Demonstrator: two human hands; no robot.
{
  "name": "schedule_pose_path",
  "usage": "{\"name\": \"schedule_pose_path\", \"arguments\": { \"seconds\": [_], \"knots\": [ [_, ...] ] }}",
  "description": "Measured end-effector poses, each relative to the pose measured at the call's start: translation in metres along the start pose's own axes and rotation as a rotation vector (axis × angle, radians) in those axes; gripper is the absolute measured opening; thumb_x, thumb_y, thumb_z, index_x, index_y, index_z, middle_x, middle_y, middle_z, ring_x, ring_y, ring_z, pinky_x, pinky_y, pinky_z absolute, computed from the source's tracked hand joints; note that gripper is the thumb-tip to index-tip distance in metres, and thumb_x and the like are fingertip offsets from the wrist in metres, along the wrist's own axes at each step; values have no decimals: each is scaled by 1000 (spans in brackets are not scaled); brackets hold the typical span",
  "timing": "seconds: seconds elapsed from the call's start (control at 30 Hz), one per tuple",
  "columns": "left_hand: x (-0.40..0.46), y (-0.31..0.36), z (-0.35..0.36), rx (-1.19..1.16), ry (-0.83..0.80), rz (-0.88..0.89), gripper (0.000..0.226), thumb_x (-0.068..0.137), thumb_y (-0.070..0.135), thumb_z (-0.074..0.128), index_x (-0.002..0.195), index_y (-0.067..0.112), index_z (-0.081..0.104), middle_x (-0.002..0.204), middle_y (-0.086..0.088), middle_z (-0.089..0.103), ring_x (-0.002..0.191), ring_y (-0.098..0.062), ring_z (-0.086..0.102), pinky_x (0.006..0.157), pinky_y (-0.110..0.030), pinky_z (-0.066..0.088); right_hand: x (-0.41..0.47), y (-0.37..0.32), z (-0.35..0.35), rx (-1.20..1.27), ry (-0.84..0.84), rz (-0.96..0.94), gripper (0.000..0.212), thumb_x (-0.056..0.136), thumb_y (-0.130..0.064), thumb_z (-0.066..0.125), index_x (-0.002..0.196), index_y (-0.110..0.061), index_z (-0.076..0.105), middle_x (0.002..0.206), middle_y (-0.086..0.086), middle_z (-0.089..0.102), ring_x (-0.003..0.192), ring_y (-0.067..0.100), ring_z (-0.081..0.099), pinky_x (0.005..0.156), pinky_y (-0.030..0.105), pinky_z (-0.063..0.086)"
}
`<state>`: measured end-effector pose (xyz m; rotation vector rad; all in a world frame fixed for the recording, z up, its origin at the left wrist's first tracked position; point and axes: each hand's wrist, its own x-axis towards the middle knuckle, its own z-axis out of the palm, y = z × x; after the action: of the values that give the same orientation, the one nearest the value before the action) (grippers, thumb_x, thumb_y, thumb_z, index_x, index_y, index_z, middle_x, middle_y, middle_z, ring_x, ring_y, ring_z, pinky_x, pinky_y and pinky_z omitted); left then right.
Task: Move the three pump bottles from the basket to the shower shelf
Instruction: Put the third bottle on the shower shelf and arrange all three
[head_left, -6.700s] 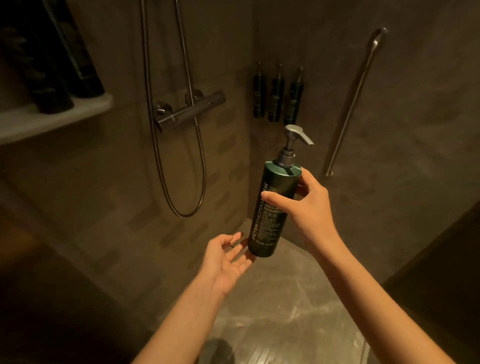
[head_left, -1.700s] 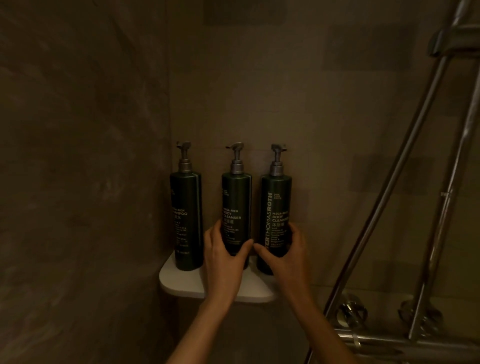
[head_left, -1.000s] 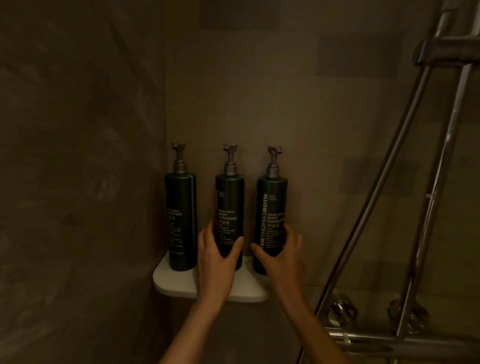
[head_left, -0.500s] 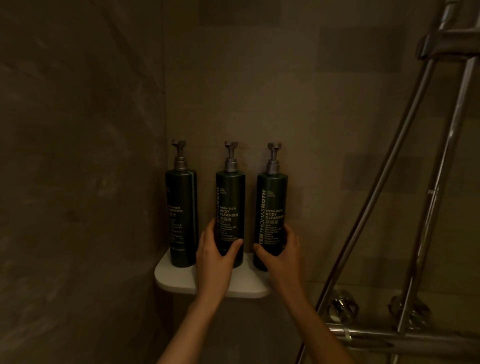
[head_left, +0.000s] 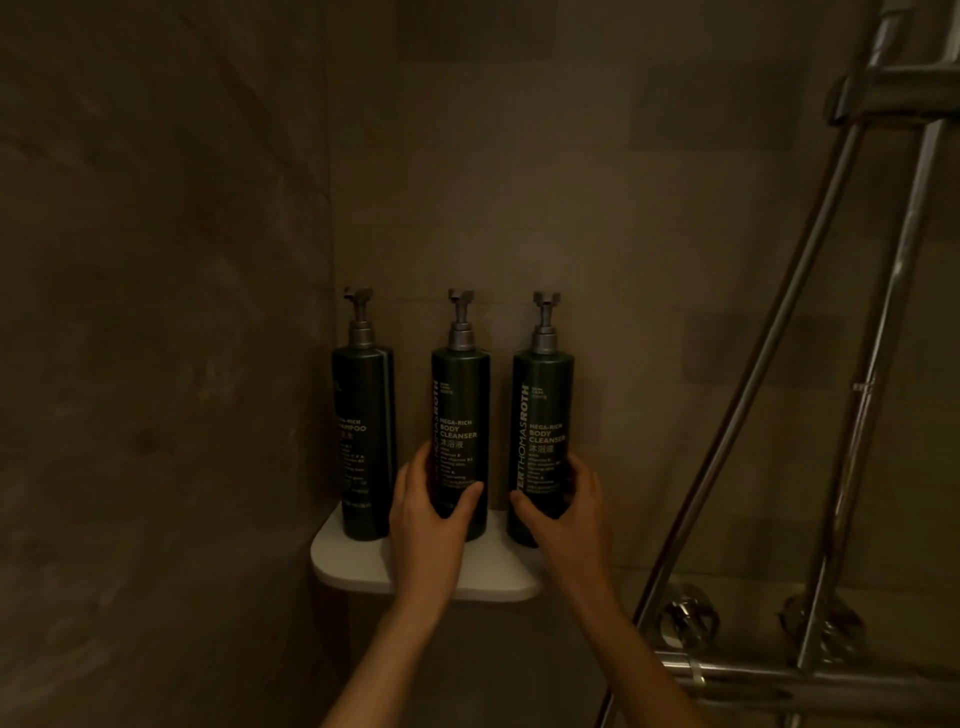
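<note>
Our left hand (head_left: 428, 512) grips the middle bottle (head_left: 460, 415), our right hand (head_left: 563, 512) the right bottle (head_left: 543, 415); all three stand on the shelf (head_left: 353, 566).

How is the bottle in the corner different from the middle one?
The corner bottle reads shampoo; the middle bottle reads body cleanser. No hand touches the corner bottle; the left hand wraps the middle bottle. Both are dark green pump bottles, upright on the white shelf.

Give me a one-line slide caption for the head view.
Three pump bottles upright on the white corner shelf; left hand grips the middle bottle, right hand the right bottle.
</note>
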<state>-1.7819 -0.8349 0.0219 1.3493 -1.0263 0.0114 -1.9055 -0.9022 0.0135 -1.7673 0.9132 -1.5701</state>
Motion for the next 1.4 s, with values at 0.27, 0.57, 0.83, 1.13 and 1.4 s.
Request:
{"name": "schedule_pose_path", "arguments": {
  "seconds": [0.27,0.57,0.83,1.13,1.4],
  "knots": [
    [0,1,-1,-16,-9,-5,67,81,30,70,141,25,38,136,3,48,126,-15,47,104,-41,42,0,-1,0,7,-8,4,67,74,-26,77,132,-24,43,115,-15,47,106,8,54,83,19,44],
    [-8,16,-14,181,150,197,62,86,29,64,141,20,38,143,-2,40,128,-5,31,103,-27,29,-20,-39,-5,-152,180,-300,57,81,-27,69,132,-23,44,128,-7,47,116,4,46,92,10,39],
    [11,14,-41,252,308,148,67,87,21,61,146,14,28,152,-8,28,138,-23,28,110,-38,29,-47,-71,45,-259,-39,-356,79,90,-26,59,146,-26,3,155,3,20,142,11,20,114,28,23],
    [25,-12,-42,-6,249,-53,76,79,15,72,143,16,32,141,-7,45,121,-8,40,96,-27,34,-36,-70,82,-250,14,-71,83,89,-23,60,149,-18,3,156,4,17,142,16,20,115,38,27],
    [26,-17,-47,34,296,-30,72,73,17,77,138,15,46,131,-8,52,115,-15,49,91,-26,38,-29,-64,89,-128,98,0,77,83,-20,68,146,-18,23,146,3,37,133,19,37,108,40,36]
  ]
}}
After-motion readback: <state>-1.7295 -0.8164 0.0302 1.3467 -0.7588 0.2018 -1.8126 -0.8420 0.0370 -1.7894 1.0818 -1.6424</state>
